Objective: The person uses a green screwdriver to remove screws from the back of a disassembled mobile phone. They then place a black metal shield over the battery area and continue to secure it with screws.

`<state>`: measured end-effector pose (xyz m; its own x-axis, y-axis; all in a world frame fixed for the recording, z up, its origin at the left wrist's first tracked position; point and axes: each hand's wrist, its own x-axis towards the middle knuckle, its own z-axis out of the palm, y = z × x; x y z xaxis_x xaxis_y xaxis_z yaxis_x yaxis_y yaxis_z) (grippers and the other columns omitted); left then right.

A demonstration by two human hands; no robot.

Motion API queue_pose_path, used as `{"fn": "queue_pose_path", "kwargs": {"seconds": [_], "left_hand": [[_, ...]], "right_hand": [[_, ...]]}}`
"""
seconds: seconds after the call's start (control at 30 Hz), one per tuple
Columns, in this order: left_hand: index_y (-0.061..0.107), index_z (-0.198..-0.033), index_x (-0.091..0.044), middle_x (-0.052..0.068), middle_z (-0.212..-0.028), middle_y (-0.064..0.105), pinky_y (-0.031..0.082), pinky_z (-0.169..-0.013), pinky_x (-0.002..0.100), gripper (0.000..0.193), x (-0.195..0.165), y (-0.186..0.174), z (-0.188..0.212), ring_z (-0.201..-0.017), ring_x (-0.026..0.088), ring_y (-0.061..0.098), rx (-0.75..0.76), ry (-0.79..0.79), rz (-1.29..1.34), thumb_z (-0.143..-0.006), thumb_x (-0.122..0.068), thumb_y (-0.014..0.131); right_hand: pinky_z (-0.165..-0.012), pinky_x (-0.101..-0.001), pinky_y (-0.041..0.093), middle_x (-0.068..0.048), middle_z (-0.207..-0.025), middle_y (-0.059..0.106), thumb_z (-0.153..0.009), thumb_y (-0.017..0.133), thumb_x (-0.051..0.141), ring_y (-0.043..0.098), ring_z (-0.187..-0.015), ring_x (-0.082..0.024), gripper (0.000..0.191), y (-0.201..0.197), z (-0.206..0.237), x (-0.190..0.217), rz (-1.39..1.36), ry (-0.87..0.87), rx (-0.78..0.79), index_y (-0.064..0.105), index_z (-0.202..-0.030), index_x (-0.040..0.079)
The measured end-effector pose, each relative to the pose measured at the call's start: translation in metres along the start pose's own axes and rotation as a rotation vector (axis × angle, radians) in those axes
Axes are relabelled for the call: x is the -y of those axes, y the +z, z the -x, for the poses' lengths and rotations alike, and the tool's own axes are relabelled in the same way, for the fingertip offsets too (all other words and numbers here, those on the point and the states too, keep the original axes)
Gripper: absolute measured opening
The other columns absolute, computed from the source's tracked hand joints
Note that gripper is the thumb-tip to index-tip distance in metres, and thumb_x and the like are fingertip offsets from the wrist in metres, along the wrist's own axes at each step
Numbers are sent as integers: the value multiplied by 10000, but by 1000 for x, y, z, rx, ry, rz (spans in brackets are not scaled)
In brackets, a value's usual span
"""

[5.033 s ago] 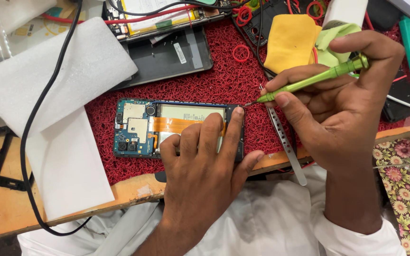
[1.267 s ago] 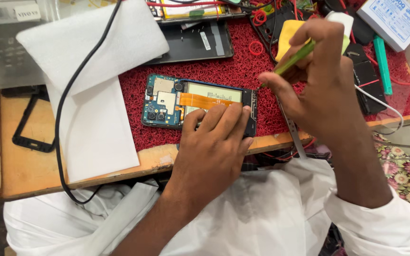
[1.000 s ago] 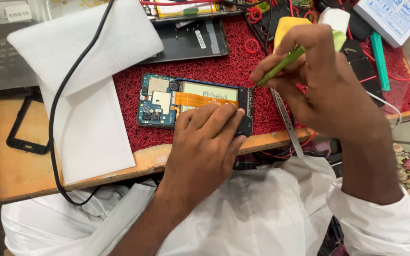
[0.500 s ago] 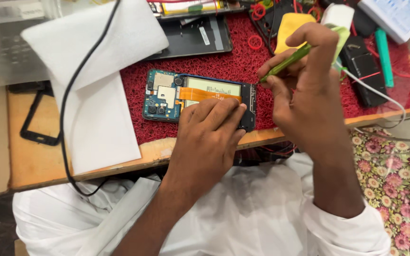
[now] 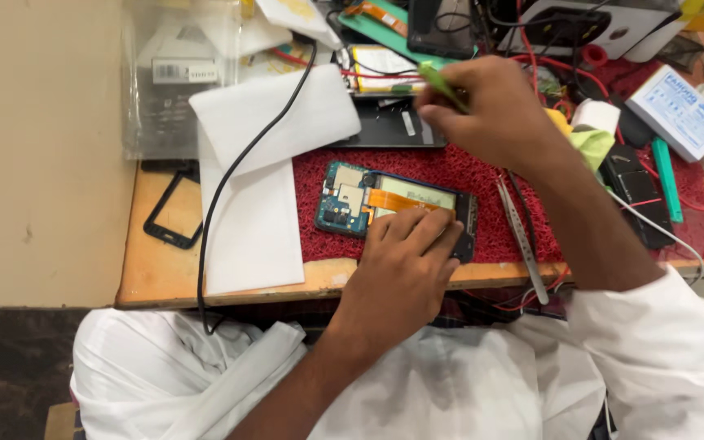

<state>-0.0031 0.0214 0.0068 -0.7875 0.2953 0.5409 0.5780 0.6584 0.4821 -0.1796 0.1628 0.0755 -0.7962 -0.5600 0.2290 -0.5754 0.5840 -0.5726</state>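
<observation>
Person wears a white long-sleeved garment; the right sleeve ends in a cuff at the wrist; the left forearm is bare below the elbow; white fabric covers the lap in loose folds; both hands ungloved.

The left hand (image 5: 405, 265) hides the opened phone's (image 5: 385, 208) near edge.

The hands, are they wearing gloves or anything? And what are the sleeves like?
No gloves: the left hand and right hand are bare, with no rings or watch showing. The right arm's white sleeve is pushed up past the wrist. The left forearm is bare.
</observation>
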Motion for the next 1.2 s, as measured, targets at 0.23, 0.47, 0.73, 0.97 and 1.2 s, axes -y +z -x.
{"fn": "queue_pose_path", "kwargs": {"seconds": [0.23, 0.47, 0.73, 0.97, 1.2], "left_hand": [[665, -1281, 38, 103, -1281, 605, 405, -1056, 418, 428, 6, 2, 1, -1236, 251, 538, -11, -9, 21, -926, -199, 696], [667, -1274, 49, 112, -1294, 604, 411, -1062, 419, 424, 7, 2, 1, -1239, 255, 544, -27, -9, 39, -928, -193, 702], [668, -1269, 48, 107, -1292, 607, 412, -1060, 421, 412, 4, 2, 0, -1244, 251, 545, -30, -15, 40, -925, -175, 711], [666, -1275, 43, 112, -1299, 601, 403, -1086, 430, 421, 3, 4, 1, -1253, 257, 543, -18, -23, 40, -919, -177, 714], [662, -1274, 48, 118, -1306, 600, 402, -1086, 437, 419, 4, 5, 2, -1251, 264, 541, -24, -22, 53, -926, -180, 714]], "right_hand": [[-719, -436, 544, -193, -867, 694, -841, 832, 63, 683, -777, -350, 153, 44, -33, 2, 251, -263, 4, 757, -938, -28], [-771, -499, 525, -211, -900, 665, -885, 797, 51, 652, -849, -426, 136, 51, -28, 0, 342, -351, -56, 709, -901, -51], [-712, -483, 509, -209, -841, 661, -892, 801, 99, 651, -764, -392, 160, 34, -20, -3, 231, -209, -1, 722, -927, -37], [-706, -512, 553, -235, -807, 683, -841, 824, 166, 676, -735, -425, 218, 50, -29, 5, 394, -156, -33, 735, -853, -32], [-686, -524, 564, -238, -698, 658, -782, 759, 148, 671, -664, -421, 198, 62, -38, 6, 464, -91, -9, 708, -734, -37]]}}
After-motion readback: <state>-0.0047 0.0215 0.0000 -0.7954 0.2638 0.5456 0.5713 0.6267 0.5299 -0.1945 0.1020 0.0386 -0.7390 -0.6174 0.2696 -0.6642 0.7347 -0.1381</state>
